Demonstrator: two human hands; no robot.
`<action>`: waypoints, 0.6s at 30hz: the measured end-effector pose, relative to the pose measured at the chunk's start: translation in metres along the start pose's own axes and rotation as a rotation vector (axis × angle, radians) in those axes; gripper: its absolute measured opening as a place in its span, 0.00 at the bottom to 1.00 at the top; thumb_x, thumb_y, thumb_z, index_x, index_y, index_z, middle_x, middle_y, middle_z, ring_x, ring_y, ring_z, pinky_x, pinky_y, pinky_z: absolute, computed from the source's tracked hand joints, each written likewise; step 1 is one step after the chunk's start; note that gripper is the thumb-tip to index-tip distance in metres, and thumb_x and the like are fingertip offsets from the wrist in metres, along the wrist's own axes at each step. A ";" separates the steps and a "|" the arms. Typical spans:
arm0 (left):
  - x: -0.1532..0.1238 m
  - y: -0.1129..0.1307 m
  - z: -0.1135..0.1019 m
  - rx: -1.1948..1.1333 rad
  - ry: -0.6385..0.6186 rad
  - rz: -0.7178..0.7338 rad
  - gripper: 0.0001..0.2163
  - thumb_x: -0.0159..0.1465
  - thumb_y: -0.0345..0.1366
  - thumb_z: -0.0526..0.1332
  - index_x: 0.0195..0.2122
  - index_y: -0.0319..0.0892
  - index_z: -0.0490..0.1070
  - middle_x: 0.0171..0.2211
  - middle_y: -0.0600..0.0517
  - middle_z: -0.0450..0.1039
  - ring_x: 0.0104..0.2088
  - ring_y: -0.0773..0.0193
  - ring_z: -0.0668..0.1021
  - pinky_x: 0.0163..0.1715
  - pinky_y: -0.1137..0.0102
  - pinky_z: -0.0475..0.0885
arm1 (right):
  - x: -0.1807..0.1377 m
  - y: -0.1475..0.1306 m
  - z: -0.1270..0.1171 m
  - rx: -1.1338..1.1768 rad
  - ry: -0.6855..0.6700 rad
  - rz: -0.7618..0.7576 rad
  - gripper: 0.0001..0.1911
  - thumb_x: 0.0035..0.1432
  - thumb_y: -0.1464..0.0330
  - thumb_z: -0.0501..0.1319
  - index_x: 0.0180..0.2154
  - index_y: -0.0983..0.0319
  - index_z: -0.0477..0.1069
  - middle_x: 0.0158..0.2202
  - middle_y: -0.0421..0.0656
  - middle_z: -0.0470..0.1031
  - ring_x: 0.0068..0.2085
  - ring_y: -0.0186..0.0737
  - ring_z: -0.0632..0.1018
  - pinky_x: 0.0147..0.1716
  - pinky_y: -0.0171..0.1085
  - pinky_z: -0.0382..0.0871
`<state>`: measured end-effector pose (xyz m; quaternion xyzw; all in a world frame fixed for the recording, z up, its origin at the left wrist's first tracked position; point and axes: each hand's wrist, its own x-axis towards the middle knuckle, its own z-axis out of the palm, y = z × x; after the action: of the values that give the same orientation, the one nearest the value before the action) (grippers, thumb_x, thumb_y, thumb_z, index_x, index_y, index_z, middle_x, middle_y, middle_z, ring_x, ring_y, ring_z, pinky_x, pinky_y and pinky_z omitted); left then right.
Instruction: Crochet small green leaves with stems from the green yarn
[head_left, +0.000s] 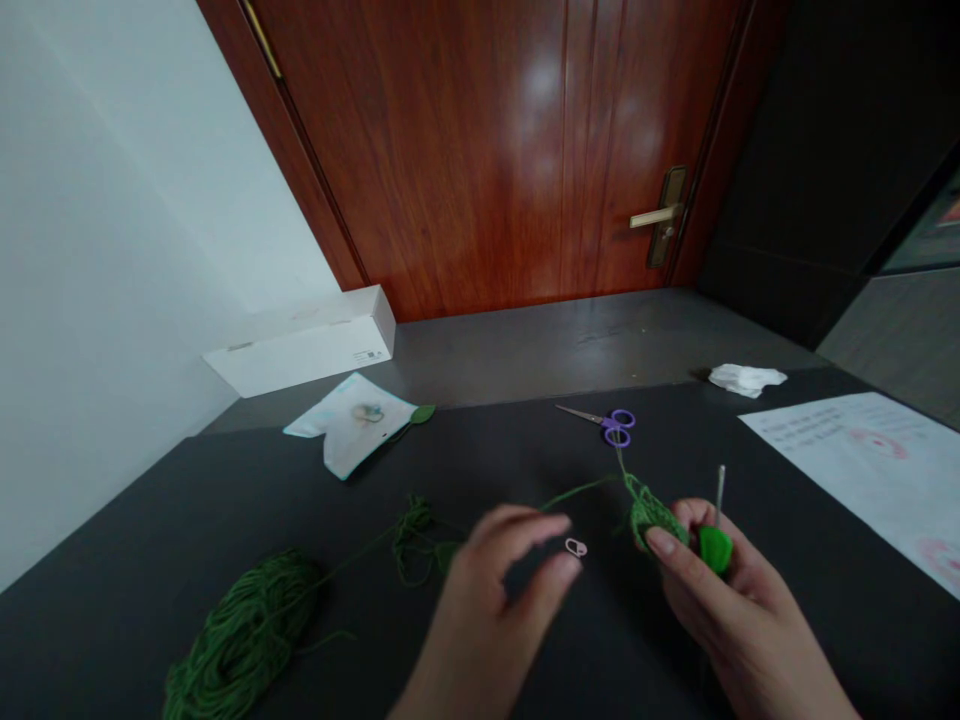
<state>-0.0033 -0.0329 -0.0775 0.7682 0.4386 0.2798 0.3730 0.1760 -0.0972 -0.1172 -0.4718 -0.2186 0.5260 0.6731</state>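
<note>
My left hand (504, 580) is slightly blurred, its thumb and forefinger parted and nothing visible between them. Just beyond those fingertips is a small pale pink stitch marker (576, 547). My right hand (727, 590) pinches a green crocheted piece (654, 512) between thumb and fingers. In the same hand sits a crochet hook (716, 545) with a bright green grip, its metal shaft pointing up. A strand of green yarn (577, 494) runs left from the crocheted piece, passing behind my left hand. Purple-handled scissors (616, 425) lie beyond the piece.
A green yarn skein (244, 630) lies at the front left, with a loose yarn tangle (412, 525) beside it. Farther back are a clear pouch (356, 425), a green leaf-shaped piece (423, 413) and a white box (315, 350). Tissue (746, 378) and printed paper (862, 460) lie right.
</note>
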 end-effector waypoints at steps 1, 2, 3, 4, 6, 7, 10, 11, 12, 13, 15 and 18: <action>-0.002 0.002 0.013 -0.170 -0.127 -0.042 0.11 0.59 0.35 0.62 0.43 0.45 0.76 0.41 0.47 0.74 0.42 0.57 0.75 0.43 0.64 0.69 | -0.002 0.003 -0.001 -0.054 -0.033 -0.027 0.12 0.52 0.63 0.68 0.32 0.56 0.64 0.23 0.32 0.60 0.22 0.27 0.60 0.20 0.22 0.60; -0.003 0.003 0.024 -0.328 -0.184 -0.078 0.12 0.57 0.35 0.63 0.42 0.44 0.76 0.40 0.47 0.75 0.41 0.57 0.75 0.42 0.65 0.70 | -0.003 0.006 -0.001 -0.112 -0.072 -0.059 0.11 0.53 0.63 0.66 0.31 0.56 0.64 0.24 0.32 0.61 0.24 0.29 0.62 0.22 0.23 0.62; -0.004 0.003 0.033 -0.491 -0.196 -0.113 0.11 0.56 0.35 0.64 0.41 0.42 0.77 0.39 0.46 0.75 0.40 0.57 0.75 0.41 0.66 0.70 | -0.004 0.009 -0.002 -0.170 -0.112 -0.091 0.10 0.55 0.63 0.65 0.31 0.56 0.64 0.26 0.33 0.62 0.26 0.30 0.64 0.25 0.24 0.64; -0.004 0.002 0.040 -0.647 -0.200 -0.164 0.10 0.56 0.35 0.64 0.40 0.40 0.77 0.37 0.46 0.75 0.39 0.57 0.75 0.40 0.66 0.69 | -0.005 0.011 -0.003 -0.227 -0.149 -0.119 0.09 0.55 0.63 0.65 0.31 0.56 0.64 0.27 0.34 0.63 0.28 0.32 0.66 0.28 0.25 0.66; -0.003 -0.001 0.047 -0.877 -0.203 -0.275 0.09 0.55 0.34 0.66 0.37 0.38 0.78 0.33 0.47 0.76 0.36 0.60 0.76 0.42 0.65 0.68 | -0.006 0.013 -0.004 -0.311 -0.200 -0.160 0.08 0.56 0.64 0.63 0.30 0.56 0.64 0.28 0.35 0.65 0.31 0.34 0.67 0.32 0.28 0.67; -0.002 -0.003 0.047 -0.955 -0.189 -0.310 0.09 0.54 0.33 0.67 0.36 0.38 0.78 0.31 0.48 0.76 0.34 0.63 0.75 0.41 0.66 0.67 | -0.006 0.012 -0.004 -0.335 -0.217 -0.174 0.08 0.56 0.64 0.63 0.30 0.56 0.65 0.28 0.35 0.65 0.30 0.34 0.67 0.31 0.28 0.67; 0.001 -0.006 0.042 -1.074 -0.144 -0.353 0.04 0.51 0.31 0.69 0.28 0.38 0.78 0.27 0.51 0.75 0.29 0.68 0.73 0.34 0.73 0.66 | -0.006 0.008 -0.008 -0.384 -0.330 -0.176 0.05 0.56 0.65 0.63 0.31 0.55 0.68 0.28 0.35 0.68 0.29 0.35 0.69 0.29 0.28 0.67; 0.001 -0.006 0.039 -1.094 -0.131 -0.357 0.04 0.51 0.31 0.69 0.27 0.37 0.78 0.27 0.51 0.75 0.29 0.69 0.73 0.31 0.75 0.66 | -0.005 0.005 -0.009 -0.399 -0.383 -0.178 0.05 0.55 0.64 0.64 0.33 0.55 0.69 0.29 0.36 0.69 0.30 0.36 0.71 0.30 0.29 0.67; 0.001 -0.006 0.037 -1.114 -0.134 -0.355 0.04 0.50 0.31 0.70 0.26 0.37 0.78 0.27 0.51 0.75 0.28 0.70 0.72 0.29 0.76 0.65 | -0.004 0.003 -0.011 -0.409 -0.406 -0.177 0.06 0.54 0.63 0.64 0.34 0.55 0.71 0.31 0.37 0.71 0.32 0.37 0.72 0.32 0.30 0.68; 0.000 -0.006 0.034 -1.139 -0.152 -0.362 0.04 0.51 0.31 0.69 0.26 0.37 0.77 0.28 0.50 0.75 0.27 0.70 0.73 0.27 0.76 0.65 | -0.002 0.000 -0.013 -0.393 -0.382 -0.196 0.08 0.54 0.61 0.64 0.36 0.55 0.72 0.33 0.39 0.73 0.35 0.39 0.73 0.34 0.31 0.69; -0.001 -0.005 0.031 -1.191 -0.266 -0.379 0.06 0.52 0.34 0.69 0.28 0.37 0.77 0.26 0.49 0.76 0.23 0.71 0.73 0.21 0.77 0.62 | 0.002 -0.006 -0.014 -0.366 -0.260 -0.161 0.10 0.58 0.59 0.60 0.41 0.54 0.73 0.39 0.42 0.75 0.42 0.43 0.74 0.41 0.35 0.68; -0.003 -0.007 0.033 -1.241 -0.401 -0.458 0.08 0.51 0.37 0.70 0.27 0.37 0.77 0.22 0.49 0.75 0.15 0.74 0.70 0.13 0.79 0.56 | 0.007 -0.014 -0.010 -0.351 -0.268 -0.051 0.15 0.57 0.59 0.61 0.45 0.54 0.74 0.44 0.45 0.76 0.48 0.47 0.74 0.46 0.39 0.67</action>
<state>0.0172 -0.0446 -0.1019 0.3376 0.2710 0.2458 0.8673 0.1935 -0.0949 -0.1113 -0.5018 -0.4061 0.5206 0.5588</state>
